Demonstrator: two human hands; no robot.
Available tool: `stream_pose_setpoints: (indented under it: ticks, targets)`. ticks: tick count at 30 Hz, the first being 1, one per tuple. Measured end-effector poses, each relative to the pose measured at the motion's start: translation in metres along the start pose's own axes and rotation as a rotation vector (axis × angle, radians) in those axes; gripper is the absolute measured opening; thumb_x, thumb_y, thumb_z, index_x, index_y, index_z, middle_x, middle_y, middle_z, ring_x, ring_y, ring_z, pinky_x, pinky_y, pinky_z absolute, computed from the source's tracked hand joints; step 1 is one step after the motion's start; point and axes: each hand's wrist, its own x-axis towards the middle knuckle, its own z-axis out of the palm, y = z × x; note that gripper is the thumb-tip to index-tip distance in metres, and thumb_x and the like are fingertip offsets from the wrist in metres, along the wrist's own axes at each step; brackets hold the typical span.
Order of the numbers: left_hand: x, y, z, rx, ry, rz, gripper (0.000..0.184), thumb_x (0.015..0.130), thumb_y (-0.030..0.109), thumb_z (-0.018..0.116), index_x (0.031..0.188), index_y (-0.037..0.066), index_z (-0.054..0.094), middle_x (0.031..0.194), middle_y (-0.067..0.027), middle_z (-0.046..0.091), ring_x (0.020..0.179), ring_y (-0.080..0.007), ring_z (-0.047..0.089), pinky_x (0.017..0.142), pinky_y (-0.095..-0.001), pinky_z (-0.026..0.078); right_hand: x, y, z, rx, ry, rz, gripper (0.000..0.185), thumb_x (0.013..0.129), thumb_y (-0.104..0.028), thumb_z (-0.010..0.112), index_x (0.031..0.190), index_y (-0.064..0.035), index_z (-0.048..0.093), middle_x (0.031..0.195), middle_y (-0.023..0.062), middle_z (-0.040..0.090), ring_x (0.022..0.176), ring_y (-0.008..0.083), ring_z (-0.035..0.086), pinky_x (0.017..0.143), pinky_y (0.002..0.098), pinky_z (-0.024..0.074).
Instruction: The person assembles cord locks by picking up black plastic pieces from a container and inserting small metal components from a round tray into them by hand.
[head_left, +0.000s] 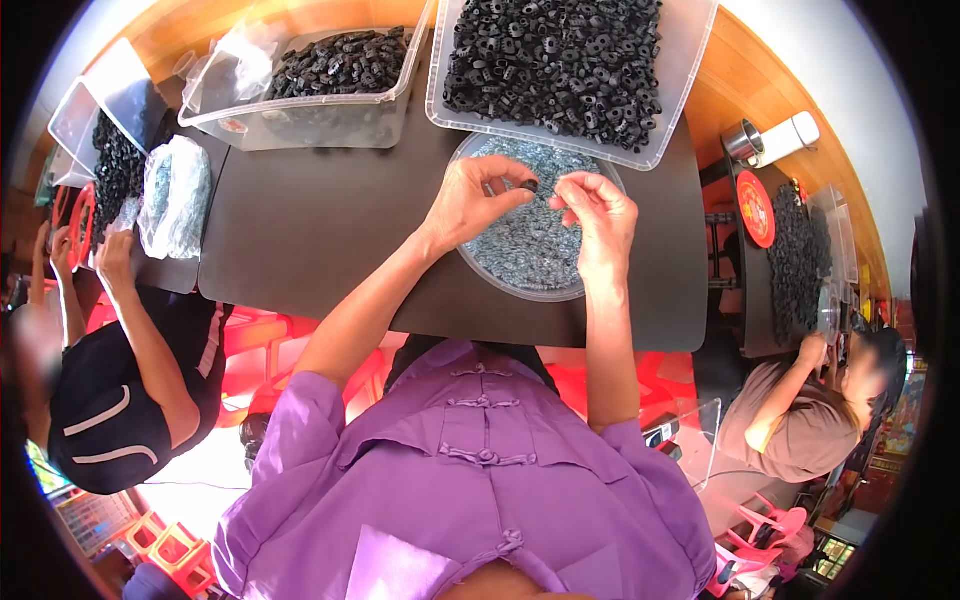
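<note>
Over a round clear tub (520,290) of small shiny grey-blue pieces, both hands are raised close together. My left hand (482,200) pinches a small black part (530,186) between thumb and fingertips. Just to its right, my right hand (597,215) has its thumb and fingers pressed together; whatever it holds is too small to make out. The hands do not touch each other. Behind them stands a clear bin (648,158) heaped with small black plastic parts (555,70).
A second clear bin (310,128) of black parts is at the back left, beside a plastic-wrapped bundle (175,198). People work at the left (140,370) and right (800,410). A red round lid (755,209) and a metal cup (741,141) are at the right.
</note>
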Motion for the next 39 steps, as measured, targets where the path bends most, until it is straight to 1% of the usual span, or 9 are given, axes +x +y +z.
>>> stream_pose_setpoints:
  ticks: [2,10,13,15,19,23,29,33,39]
  targets:
    - [-0.001,0.004,0.0,0.071,-0.02,-0.024,0.018,0.075,0.01,0.07,0.092,0.002,0.07,0.078,-0.0016,0.067,0.059,-0.0062,0.051,0.054,-0.024,0.044,0.0,0.001,0.01,-0.017,0.029,-0.034,0.012,0.082,-0.008,0.072,0.091,-0.0012,0.068,0.079,0.0035,0.067,0.064,0.0082,0.062,0.05,0.0177,0.0405]
    - [-0.003,0.006,-0.001,0.067,-0.038,-0.029,0.02,0.074,0.011,0.071,0.091,0.0,0.07,0.079,-0.0055,0.068,0.058,-0.0082,0.053,0.052,-0.0254,0.044,0.002,0.008,0.02,-0.005,0.04,-0.042,0.01,0.08,-0.005,0.073,0.087,0.0007,0.068,0.077,0.0023,0.065,0.061,0.0061,0.057,0.051,0.0172,0.0417]
    - [-0.003,0.006,-0.001,0.062,-0.053,-0.017,0.02,0.074,0.011,0.071,0.09,0.0,0.07,0.077,-0.0046,0.067,0.057,-0.0074,0.052,0.051,-0.0246,0.043,0.001,0.013,0.02,-0.122,0.024,-0.202,0.01,0.08,-0.005,0.073,0.087,0.0008,0.068,0.08,0.0033,0.064,0.063,0.0069,0.057,0.052,0.0182,0.0441]
    - [-0.004,0.008,-0.002,0.002,-0.044,-0.06,0.018,0.075,0.012,0.071,0.089,0.0,0.07,0.073,-0.0024,0.066,0.056,-0.005,0.05,0.05,-0.0231,0.042,0.001,0.016,0.021,-0.328,0.036,-0.459,0.01,0.08,-0.005,0.073,0.087,-0.0004,0.068,0.082,0.0042,0.063,0.065,0.0081,0.058,0.052,0.0194,0.0453]
    - [-0.002,0.004,-0.002,-0.032,-0.022,-0.064,0.017,0.076,0.012,0.072,0.088,0.0,0.071,0.069,0.0003,0.064,0.056,-0.0026,0.048,0.049,-0.0214,0.04,-0.009,0.004,0.027,-0.635,0.029,-0.575,0.01,0.081,-0.003,0.07,0.09,-0.0027,0.069,0.084,0.0047,0.061,0.063,0.0105,0.058,0.049,0.0211,0.0444]
    - [-0.001,-0.003,-0.002,-0.075,0.003,-0.072,0.017,0.077,0.012,0.072,0.089,0.0,0.07,0.067,0.002,0.062,0.056,-0.0016,0.048,0.05,-0.0205,0.039,-0.006,-0.004,0.025,-0.694,0.059,-0.589,0.012,0.082,-0.005,0.068,0.093,-0.004,0.069,0.086,0.0052,0.06,0.062,0.0116,0.058,0.046,0.0237,0.0426]
    - [-0.002,0.0,-0.002,-0.054,0.003,-0.055,0.019,0.077,0.013,0.072,0.091,0.001,0.07,0.071,0.0015,0.063,0.056,-0.0016,0.049,0.05,-0.021,0.04,0.044,-0.014,0.013,-0.895,0.097,-0.602,0.008,0.08,-0.007,0.069,0.087,-0.0049,0.068,0.079,0.0063,0.061,0.064,0.0208,0.061,0.059,0.032,0.0471]
    - [-0.002,0.003,-0.003,-0.07,-0.007,-0.069,0.018,0.076,0.012,0.072,0.091,0.001,0.07,0.074,0.0014,0.063,0.056,-0.002,0.048,0.05,-0.0211,0.04,0.08,-0.004,0.019,-1.082,0.035,-0.625,0.013,0.074,-0.011,0.071,0.087,-0.0071,0.067,0.082,0.0071,0.06,0.082,0.0266,0.061,0.07,0.0392,0.0489]
    - [-0.003,0.002,-0.002,-0.109,-0.01,-0.082,0.019,0.076,0.01,0.072,0.091,0.0,0.07,0.074,0.0017,0.063,0.056,-0.0011,0.046,0.05,-0.0204,0.039,0.097,0.007,0.036,-1.313,0.032,-0.642,0.017,0.074,-0.017,0.073,0.083,-0.0089,0.061,0.085,0.0055,0.055,0.085,0.0268,0.058,0.066,0.0414,0.0504]
